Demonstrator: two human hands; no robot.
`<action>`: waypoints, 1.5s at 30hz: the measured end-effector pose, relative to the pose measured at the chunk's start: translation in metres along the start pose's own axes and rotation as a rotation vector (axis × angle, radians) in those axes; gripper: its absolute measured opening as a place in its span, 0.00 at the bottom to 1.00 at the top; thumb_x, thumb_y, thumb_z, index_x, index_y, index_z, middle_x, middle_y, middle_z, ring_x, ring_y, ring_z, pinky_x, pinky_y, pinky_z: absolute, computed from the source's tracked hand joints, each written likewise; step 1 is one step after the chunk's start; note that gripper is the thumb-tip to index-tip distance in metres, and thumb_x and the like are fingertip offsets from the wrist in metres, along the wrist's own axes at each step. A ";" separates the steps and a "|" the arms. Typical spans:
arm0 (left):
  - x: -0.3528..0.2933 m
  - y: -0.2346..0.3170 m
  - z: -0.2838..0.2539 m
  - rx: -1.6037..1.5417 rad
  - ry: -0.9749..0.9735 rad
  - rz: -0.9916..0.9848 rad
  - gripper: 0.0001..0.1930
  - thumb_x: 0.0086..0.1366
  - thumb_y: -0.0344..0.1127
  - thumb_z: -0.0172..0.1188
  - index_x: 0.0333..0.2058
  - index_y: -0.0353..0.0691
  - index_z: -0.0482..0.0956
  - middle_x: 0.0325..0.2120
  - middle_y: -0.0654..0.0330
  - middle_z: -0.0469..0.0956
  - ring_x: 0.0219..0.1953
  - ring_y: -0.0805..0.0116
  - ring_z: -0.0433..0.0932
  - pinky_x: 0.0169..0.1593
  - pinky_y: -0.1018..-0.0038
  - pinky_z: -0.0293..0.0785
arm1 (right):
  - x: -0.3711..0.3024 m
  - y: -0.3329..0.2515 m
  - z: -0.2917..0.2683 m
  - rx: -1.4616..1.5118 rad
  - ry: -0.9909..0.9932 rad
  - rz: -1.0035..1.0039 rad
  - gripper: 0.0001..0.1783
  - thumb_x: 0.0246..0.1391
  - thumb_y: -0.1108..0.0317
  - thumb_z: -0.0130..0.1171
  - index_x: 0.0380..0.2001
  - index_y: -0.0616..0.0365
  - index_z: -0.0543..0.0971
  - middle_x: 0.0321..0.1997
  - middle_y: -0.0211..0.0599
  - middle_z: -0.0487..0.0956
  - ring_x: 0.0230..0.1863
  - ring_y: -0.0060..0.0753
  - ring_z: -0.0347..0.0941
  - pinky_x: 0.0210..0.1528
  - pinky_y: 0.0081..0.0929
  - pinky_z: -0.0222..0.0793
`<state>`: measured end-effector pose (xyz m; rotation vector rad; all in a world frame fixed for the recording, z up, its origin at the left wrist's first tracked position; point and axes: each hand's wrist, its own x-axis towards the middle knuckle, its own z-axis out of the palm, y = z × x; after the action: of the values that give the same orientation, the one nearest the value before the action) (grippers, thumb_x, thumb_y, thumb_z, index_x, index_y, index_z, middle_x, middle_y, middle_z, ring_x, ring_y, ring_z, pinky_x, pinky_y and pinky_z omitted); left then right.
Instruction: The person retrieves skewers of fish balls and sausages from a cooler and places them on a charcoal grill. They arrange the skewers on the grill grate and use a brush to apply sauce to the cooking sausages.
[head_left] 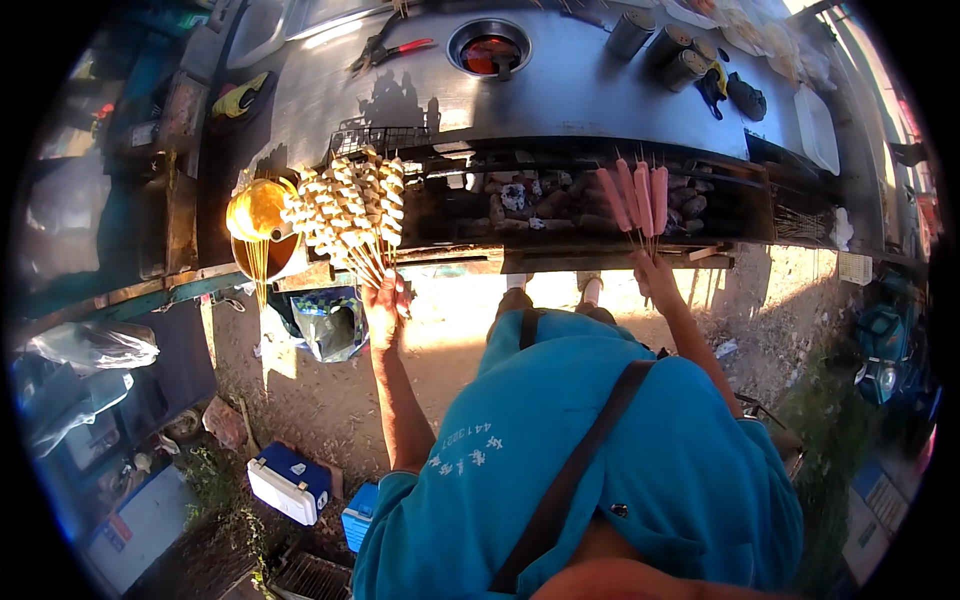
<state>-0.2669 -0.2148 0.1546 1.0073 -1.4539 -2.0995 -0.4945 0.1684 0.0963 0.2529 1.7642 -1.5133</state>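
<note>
My left hand (385, 308) is closed round the thin sticks of a fanned bunch of skewers (350, 205). Whitish, spiral-cut pieces are threaded along them, and I cannot tell what food they are. The bunch lies over the left end of a long charcoal grill (560, 228). In my right hand (655, 278) are the stick ends of several pink sausage skewers (640, 195). Their sausages stand over the right part of the grill, above dark and ashy charcoal (520, 197). Both hands are at the grill's near edge, well apart.
Behind the grill runs a metal counter (570, 95) with a bowl of red sauce (490, 50), a red-handled tool (400, 48) and several cans (685, 68). A golden round vessel (262, 210) stands left. A bag (330, 325) and a blue-white cooler box (290, 483) are on the ground.
</note>
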 end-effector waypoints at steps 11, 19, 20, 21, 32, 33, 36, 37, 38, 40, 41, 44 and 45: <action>0.041 -0.002 -0.019 -0.060 -0.053 -0.278 0.12 0.57 0.42 0.57 0.32 0.42 0.68 0.18 0.68 0.67 0.15 0.82 0.63 0.17 0.85 0.61 | -0.007 -0.008 0.005 -0.085 0.042 -0.065 0.12 0.56 0.60 0.45 0.33 0.59 0.68 0.16 0.27 0.65 0.11 0.17 0.59 0.11 0.15 0.55; 0.048 -0.025 -0.047 -0.058 -0.016 -0.364 0.12 0.57 0.39 0.57 0.35 0.40 0.69 0.21 0.64 0.70 0.19 0.77 0.68 0.24 0.80 0.68 | 0.001 -0.001 0.007 -0.050 0.024 -0.085 0.17 0.52 0.60 0.53 0.38 0.61 0.64 0.22 0.32 0.69 0.17 0.20 0.66 0.17 0.18 0.64; 0.048 -0.024 -0.047 -0.068 -0.012 -0.400 0.12 0.57 0.40 0.57 0.35 0.40 0.69 0.21 0.64 0.70 0.20 0.77 0.68 0.25 0.79 0.68 | 0.000 -0.002 0.009 -0.049 0.031 -0.098 0.17 0.51 0.61 0.53 0.38 0.61 0.65 0.22 0.32 0.70 0.17 0.20 0.67 0.17 0.18 0.64; 0.048 -0.026 -0.044 -0.100 -0.010 -0.397 0.12 0.58 0.40 0.56 0.35 0.40 0.69 0.21 0.64 0.70 0.20 0.77 0.68 0.25 0.79 0.67 | -0.002 -0.002 0.010 -0.049 0.036 -0.112 0.17 0.51 0.61 0.53 0.38 0.61 0.65 0.22 0.33 0.70 0.17 0.21 0.67 0.18 0.18 0.65; 0.055 -0.047 -0.067 -0.030 -0.118 -0.337 0.15 0.56 0.45 0.57 0.35 0.41 0.68 0.23 0.63 0.72 0.18 0.78 0.68 0.24 0.79 0.69 | -0.009 0.004 0.013 0.068 0.067 -0.111 0.22 0.47 0.62 0.57 0.41 0.64 0.65 0.26 0.36 0.73 0.23 0.23 0.71 0.24 0.20 0.69; 0.056 -0.050 -0.072 -0.042 -0.108 -0.342 0.15 0.56 0.44 0.58 0.35 0.41 0.68 0.23 0.63 0.72 0.18 0.78 0.68 0.24 0.79 0.69 | -0.008 0.006 0.015 0.064 0.086 -0.138 0.22 0.47 0.62 0.57 0.42 0.64 0.65 0.27 0.37 0.73 0.23 0.23 0.71 0.24 0.20 0.69; 0.052 -0.044 -0.059 -0.103 -0.059 -0.342 0.15 0.56 0.44 0.58 0.37 0.42 0.69 0.26 0.61 0.73 0.20 0.76 0.70 0.26 0.78 0.71 | -0.014 -0.002 0.017 0.074 0.114 -0.133 0.23 0.47 0.62 0.57 0.43 0.64 0.65 0.27 0.37 0.73 0.24 0.23 0.70 0.25 0.20 0.69; 0.050 -0.040 -0.053 -0.136 -0.044 -0.354 0.15 0.56 0.44 0.58 0.37 0.42 0.70 0.26 0.60 0.73 0.21 0.75 0.70 0.27 0.77 0.72 | -0.018 -0.005 0.017 0.083 0.114 -0.117 0.24 0.47 0.62 0.57 0.44 0.64 0.64 0.27 0.37 0.73 0.25 0.23 0.70 0.25 0.20 0.69; 0.053 -0.046 -0.063 -0.175 -0.092 -0.353 0.17 0.55 0.44 0.59 0.39 0.42 0.70 0.28 0.60 0.74 0.23 0.74 0.72 0.27 0.76 0.73 | -0.016 -0.002 0.016 0.061 0.108 -0.134 0.24 0.47 0.62 0.57 0.45 0.64 0.64 0.28 0.37 0.73 0.26 0.23 0.70 0.27 0.20 0.69; 0.053 -0.049 -0.068 -0.076 -0.068 -0.338 0.22 0.55 0.52 0.56 0.42 0.43 0.69 0.31 0.59 0.74 0.28 0.70 0.73 0.34 0.70 0.73 | -0.011 0.004 0.014 0.016 0.094 -0.163 0.26 0.48 0.61 0.57 0.46 0.64 0.63 0.30 0.37 0.73 0.29 0.24 0.70 0.30 0.21 0.68; 0.049 -0.049 -0.065 -0.005 -0.023 -0.325 0.25 0.55 0.56 0.53 0.43 0.43 0.69 0.33 0.59 0.74 0.31 0.68 0.73 0.38 0.67 0.72 | -0.011 0.005 0.013 0.027 0.080 -0.151 0.26 0.48 0.61 0.57 0.46 0.64 0.63 0.30 0.37 0.73 0.28 0.24 0.70 0.30 0.20 0.68; 0.042 -0.035 -0.041 -0.009 0.056 -0.392 0.37 0.53 0.69 0.41 0.51 0.44 0.64 0.44 0.56 0.70 0.45 0.62 0.69 0.49 0.61 0.64 | -0.018 -0.007 0.012 0.050 0.043 -0.114 0.26 0.49 0.61 0.56 0.47 0.64 0.62 0.29 0.37 0.73 0.25 0.23 0.70 0.26 0.19 0.67; 0.043 -0.043 -0.052 -0.154 -0.010 -0.384 0.39 0.54 0.69 0.40 0.54 0.43 0.59 0.51 0.51 0.64 0.53 0.58 0.62 0.53 0.59 0.61 | -0.015 -0.003 0.011 0.081 0.028 -0.116 0.25 0.50 0.60 0.55 0.47 0.64 0.62 0.28 0.37 0.73 0.25 0.23 0.70 0.26 0.19 0.67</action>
<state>-0.2529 -0.2604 0.0905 1.2972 -1.1498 -2.4391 -0.4818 0.1620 0.1085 0.2163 1.7686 -1.6736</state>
